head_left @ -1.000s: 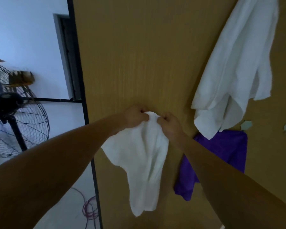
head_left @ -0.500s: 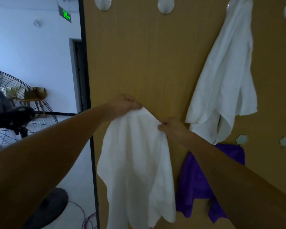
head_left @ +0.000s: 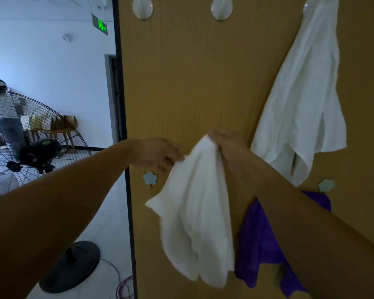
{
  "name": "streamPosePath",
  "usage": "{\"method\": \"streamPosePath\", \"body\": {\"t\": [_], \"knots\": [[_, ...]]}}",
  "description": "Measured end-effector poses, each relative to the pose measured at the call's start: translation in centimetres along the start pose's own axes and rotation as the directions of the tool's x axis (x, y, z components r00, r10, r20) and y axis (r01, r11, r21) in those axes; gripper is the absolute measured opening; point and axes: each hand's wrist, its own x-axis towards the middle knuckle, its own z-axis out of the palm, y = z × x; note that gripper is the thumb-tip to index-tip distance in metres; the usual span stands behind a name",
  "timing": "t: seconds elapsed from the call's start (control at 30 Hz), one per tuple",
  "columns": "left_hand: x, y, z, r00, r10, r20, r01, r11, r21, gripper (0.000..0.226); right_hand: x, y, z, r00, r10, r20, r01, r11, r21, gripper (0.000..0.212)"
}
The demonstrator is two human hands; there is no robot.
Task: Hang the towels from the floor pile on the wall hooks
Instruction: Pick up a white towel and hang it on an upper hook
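Hanging step: the right hand (head_left: 227, 147) clutches the white towel (head_left: 194, 212) by its bunched top, near the wooden panel (head_left: 192, 72)'s left edge. The left hand (head_left: 158, 154) touches its edge, grip unclear. Next, it likely needs lifting onto the empty round hook (head_left: 221, 8).

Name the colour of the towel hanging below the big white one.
The low towel is plain purple, shown best in the head view.

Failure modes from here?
The right hand grips the small white towel by one bunched corner; hooked that way, it may slip off.
The right forearm crosses the hanging purple towel; raising it could brush that towel loose.
The free round white hooks sit well above the towel; the reach may fumble.
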Motion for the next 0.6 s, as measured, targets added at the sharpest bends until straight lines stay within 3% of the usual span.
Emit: {"method": "streamPosePath", "body": {"t": [0.1, 0.17, 0.23, 0.3, 0.4, 0.47, 0.53, 0.6], "knots": [[0.0, -0.1, -0.4, 0.976, 0.071, -0.206, -0.128, 0.952, -0.279, 0.016, -0.4, 0.6, -0.4, 0.998, -0.032, -0.052, 0.029, 0.998, -0.062, 0.037], [0.0, 0.1, -0.6, 0.964, 0.094, -0.249, -0.170, 0.938, -0.303, 0.022, -0.7, 0.5, -0.5, 0.991, -0.061, -0.120, 0.062, 0.998, 0.008, 0.037], [0.1, 0.2, -0.4, 0.954, 0.113, -0.279, -0.199, 0.931, -0.306, 0.022, -0.8, 0.0, -0.2, 0.987, -0.097, -0.130, 0.088, 0.993, -0.079, 0.036], [0.1, 0.5, 0.2, 0.959, 0.084, -0.270, -0.163, 0.944, -0.287, 0.014, -0.9, -0.2, 0.3, 0.993, -0.107, -0.054, 0.096, 0.979, -0.178, 0.038], [0.1, 0.7, 1.2, 0.957, 0.038, -0.287, -0.125, 0.948, -0.291, 0.011, -0.7, -0.8, 0.2, 0.987, -0.110, -0.113, 0.104, 0.993, -0.059, 0.026], [-0.2, 0.8, 1.1, 0.963, 0.010, -0.268, -0.107, 0.931, -0.350, 0.026, -0.6, -1.1, -0.1, 0.992, -0.081, -0.096, 0.087, 0.995, 0.052, 0.018], [-0.6, 1.1, 0.6, 0.983, 0.040, -0.180, -0.100, 0.936, -0.338, 0.033, -0.6, -1.2, -0.4, 0.995, -0.079, -0.062, 0.084, 0.994, 0.074, 0.019], [-0.8, 0.8, 0.3, 0.981, 0.067, -0.181, -0.117, 0.953, -0.280, 0.020, -0.6, -1.2, -0.7, 0.995, -0.091, -0.050, 0.093, 0.995, 0.024, 0.019]]}}
